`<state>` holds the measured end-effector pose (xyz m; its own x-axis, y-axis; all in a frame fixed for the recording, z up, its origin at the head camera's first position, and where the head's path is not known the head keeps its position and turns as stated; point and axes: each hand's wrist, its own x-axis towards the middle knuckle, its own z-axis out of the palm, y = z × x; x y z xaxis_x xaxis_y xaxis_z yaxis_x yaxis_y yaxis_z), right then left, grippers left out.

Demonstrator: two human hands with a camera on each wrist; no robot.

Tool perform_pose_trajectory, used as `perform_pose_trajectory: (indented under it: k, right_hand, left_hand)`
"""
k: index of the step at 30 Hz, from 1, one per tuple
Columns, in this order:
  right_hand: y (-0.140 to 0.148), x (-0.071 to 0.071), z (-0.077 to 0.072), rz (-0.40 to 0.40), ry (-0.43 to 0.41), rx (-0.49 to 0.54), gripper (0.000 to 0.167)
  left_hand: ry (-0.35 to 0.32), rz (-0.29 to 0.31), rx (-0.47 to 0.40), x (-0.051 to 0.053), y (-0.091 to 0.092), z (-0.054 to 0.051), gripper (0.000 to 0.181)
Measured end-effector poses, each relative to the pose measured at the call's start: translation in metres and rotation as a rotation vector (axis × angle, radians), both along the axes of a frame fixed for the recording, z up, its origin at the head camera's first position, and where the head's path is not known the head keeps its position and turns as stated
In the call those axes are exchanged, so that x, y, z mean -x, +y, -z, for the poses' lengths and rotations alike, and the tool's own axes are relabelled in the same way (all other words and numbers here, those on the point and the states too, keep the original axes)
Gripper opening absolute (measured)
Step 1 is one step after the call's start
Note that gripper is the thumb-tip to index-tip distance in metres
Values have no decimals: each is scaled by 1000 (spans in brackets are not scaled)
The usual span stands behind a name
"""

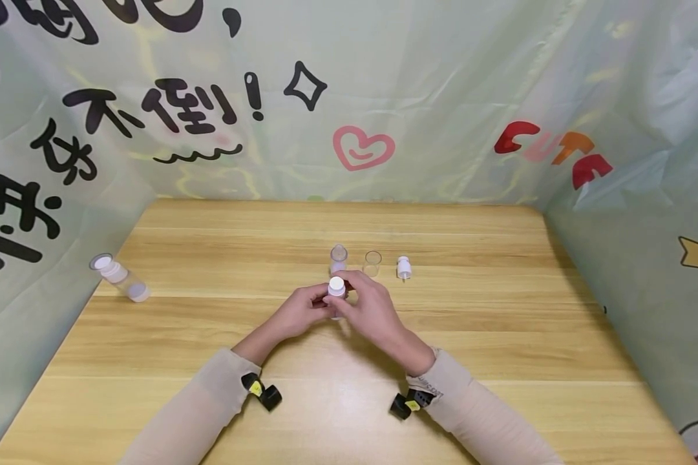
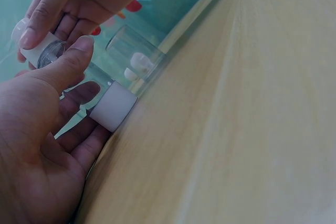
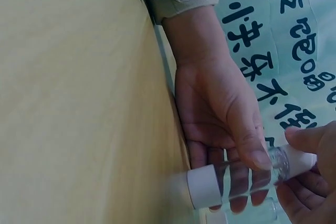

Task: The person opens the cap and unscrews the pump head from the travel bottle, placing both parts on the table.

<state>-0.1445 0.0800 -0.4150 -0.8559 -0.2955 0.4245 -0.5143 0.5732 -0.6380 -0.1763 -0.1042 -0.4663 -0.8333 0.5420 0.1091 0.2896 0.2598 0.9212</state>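
A small clear bottle (image 3: 252,179) with a white base (image 2: 114,106) stands upright over the table in front of the person. My left hand (image 1: 296,313) holds its clear body, thumb on the near side and fingers behind. At the upper end, my right hand (image 1: 375,310) pinches the white pump top (image 1: 337,286) between thumb and fingers. The top sits at the bottle's neck; whether it is fully tight cannot be told. Just behind the hands are another bottle (image 1: 338,255), a clear cap (image 1: 373,261) and a loose white pump head (image 1: 404,266).
At the table's left edge another clear bottle with a white top (image 1: 119,274) appears tilted in the view. The wooden table (image 1: 337,413) meets printed fabric walls (image 1: 442,129) at the back and sides.
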Motion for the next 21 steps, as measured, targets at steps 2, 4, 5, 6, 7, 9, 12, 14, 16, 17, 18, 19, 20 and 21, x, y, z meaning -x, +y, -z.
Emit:
perform_pose_trajectory:
  k: [2, 4, 5, 6, 7, 9, 12, 14, 16, 17, 18, 19, 20, 21]
  right_hand:
    - [2, 2, -1, -23, -20, 13, 42]
    - [4, 4, -2, -45, -39, 32, 40]
    - [5, 5, -2, -59, -48, 45, 40]
    - [6, 6, -2, -73, -57, 57, 40]
    - [7, 7, -2, -88, -64, 68, 39]
    - [9, 9, -2, -112, -79, 81, 39]
    - [12, 11, -2, -140, -102, 92, 41]
    - [14, 13, -2, -156, -118, 98, 41]
    - [16, 15, -2, -172, -131, 104, 42]
    - [17, 15, -2, -181, -140, 109, 41]
    - [18, 16, -3, -191, -147, 113, 41]
    - [19, 16, -3, -201, -156, 116, 40]
    - [19, 17, -4, -210, -164, 118, 39]
    - [20, 17, -4, -219, -173, 117, 39]
  left_hand:
    - [5, 8, -7, 0, 0, 0, 37]
    - [21, 10, 1, 0, 0, 0, 39]
    - [29, 11, 7, 1, -1, 0, 41]
    - [37, 12, 11, 1, -1, 0, 42]
    - [43, 13, 14, 1, -1, 0, 43]
    - [52, 11, 23, 1, -1, 0, 43]
    - [42, 15, 22, 1, 0, -2, 43]
    - [29, 12, 24, 0, 0, -3, 43]
    - [17, 8, 25, 0, 0, -3, 43]
    - [14, 5, 26, 0, 0, -4, 43]
    - [11, 4, 27, 0, 0, -4, 43]
    - [6, 1, 28, 0, 0, -4, 43]
    - [3, 2, 26, 0, 0, -4, 43]
    - [1, 2, 25, 0, 0, -4, 43]
